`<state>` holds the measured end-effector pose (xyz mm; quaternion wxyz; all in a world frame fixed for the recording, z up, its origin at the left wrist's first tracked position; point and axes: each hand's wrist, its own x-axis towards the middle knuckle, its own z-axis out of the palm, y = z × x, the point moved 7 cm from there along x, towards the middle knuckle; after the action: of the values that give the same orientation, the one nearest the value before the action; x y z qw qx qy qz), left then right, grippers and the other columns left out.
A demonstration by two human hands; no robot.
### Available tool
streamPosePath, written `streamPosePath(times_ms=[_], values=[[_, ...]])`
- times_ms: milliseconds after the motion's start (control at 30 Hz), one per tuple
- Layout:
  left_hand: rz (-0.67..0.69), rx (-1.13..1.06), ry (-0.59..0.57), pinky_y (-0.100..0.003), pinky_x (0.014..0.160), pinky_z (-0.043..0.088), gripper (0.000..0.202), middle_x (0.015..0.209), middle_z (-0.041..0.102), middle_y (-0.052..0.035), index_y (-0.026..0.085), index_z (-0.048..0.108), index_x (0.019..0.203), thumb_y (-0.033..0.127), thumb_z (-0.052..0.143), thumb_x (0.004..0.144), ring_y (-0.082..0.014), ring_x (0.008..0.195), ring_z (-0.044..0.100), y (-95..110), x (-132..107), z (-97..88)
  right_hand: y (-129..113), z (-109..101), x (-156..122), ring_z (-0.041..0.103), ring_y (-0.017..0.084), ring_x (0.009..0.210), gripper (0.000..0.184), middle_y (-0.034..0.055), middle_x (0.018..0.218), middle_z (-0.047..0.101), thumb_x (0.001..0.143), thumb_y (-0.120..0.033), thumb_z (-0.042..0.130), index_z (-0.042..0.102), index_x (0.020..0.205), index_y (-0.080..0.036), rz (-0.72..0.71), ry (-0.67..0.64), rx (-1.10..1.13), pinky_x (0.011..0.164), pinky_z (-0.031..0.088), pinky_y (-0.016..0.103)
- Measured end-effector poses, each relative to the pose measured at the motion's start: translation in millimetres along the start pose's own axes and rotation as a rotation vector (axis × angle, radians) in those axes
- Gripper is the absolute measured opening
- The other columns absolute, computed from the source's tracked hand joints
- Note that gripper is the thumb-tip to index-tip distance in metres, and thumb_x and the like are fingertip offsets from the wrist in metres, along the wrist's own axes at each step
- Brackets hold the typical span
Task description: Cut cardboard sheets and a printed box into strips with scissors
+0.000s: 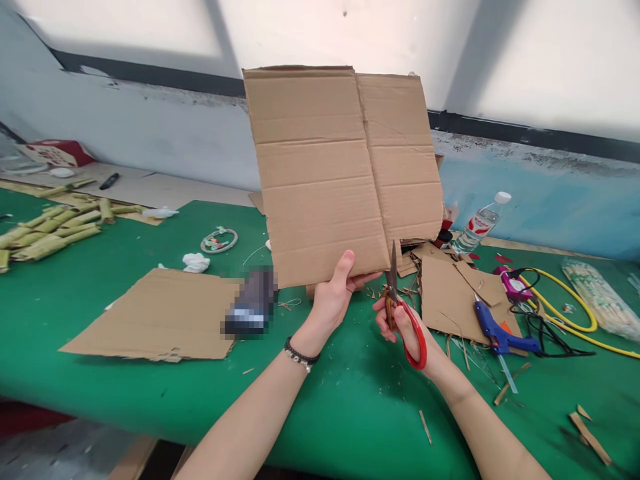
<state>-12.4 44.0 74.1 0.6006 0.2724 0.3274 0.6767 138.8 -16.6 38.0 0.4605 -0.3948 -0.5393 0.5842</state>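
Note:
My left hand [334,301] grips the lower edge of a large brown cardboard sheet [320,180], thumb on the near face and fingers behind. The sheet is held up above the table, with a vertical split or overlap line right of its middle. In my right hand [413,337] is a pair of scissors [416,343] with a red handle loop; the other loop looks brown. The blades point up at the sheet's lower edge, beside the split, slightly parted. Whether cardboard lies between them I cannot tell.
Another cardboard piece [165,313] and a blurred dark object [253,300] lie left. At right are cardboard scraps [440,293], a blue glue gun [500,327], a water bottle [483,223], a yellow cable [570,320] and bagged sticks [600,297]. Cut stalks [60,230] lie far left on the green table [350,413].

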Motion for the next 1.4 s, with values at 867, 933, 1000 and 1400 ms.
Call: streamPosePath(times_ms=[867,933,1000,1400], values=[[0.017,0.068,-0.055,-0.056,0.104,0.075,0.051,0.137,0.085,-0.0086,0.022,0.082,0.112,0.059,0.097,0.079,-0.0407,0.13,0.081,-1,-5,5.7,26,-10,-4,0.041,0.007,0.031,0.068,-0.0092,0.052,0.052,0.094,-0.091,0.07,0.061,0.09,-0.024,0.052,0.187,0.018,0.034,0.029,0.021],[0.02,0.071,-0.052,-0.057,0.104,0.075,0.054,0.137,0.085,-0.0092,0.022,0.082,0.114,0.059,0.097,0.079,-0.0411,0.129,0.081,-1,-4,5.5,28,-12,-5,0.041,0.008,0.029,0.067,-0.0092,0.05,0.052,0.095,-0.09,0.069,0.06,0.089,-0.024,0.07,0.192,-0.007,0.032,0.028,0.02],[0.02,0.081,-0.058,-0.057,0.104,0.075,0.056,0.137,0.085,-0.0095,0.022,0.083,0.116,0.061,0.096,0.079,-0.0416,0.129,0.081,0,-3,5.4,30,-13,-7,0.04,0.008,0.028,0.066,-0.0095,0.048,0.051,0.096,-0.089,0.068,0.06,0.087,-0.024,0.085,0.203,-0.025,0.031,0.026,0.02],[-0.022,0.24,-0.123,-0.053,0.118,0.068,0.052,0.137,0.086,-0.0089,0.024,0.084,0.127,0.06,0.09,0.089,-0.0392,0.14,0.077,-22,-10,-1.7,-4,-16,-1,0.053,0.012,0.048,0.079,-0.0036,0.063,0.061,0.092,-0.1,0.059,0.069,0.094,-0.021,-0.021,0.163,-0.051,0.054,0.047,0.029]])
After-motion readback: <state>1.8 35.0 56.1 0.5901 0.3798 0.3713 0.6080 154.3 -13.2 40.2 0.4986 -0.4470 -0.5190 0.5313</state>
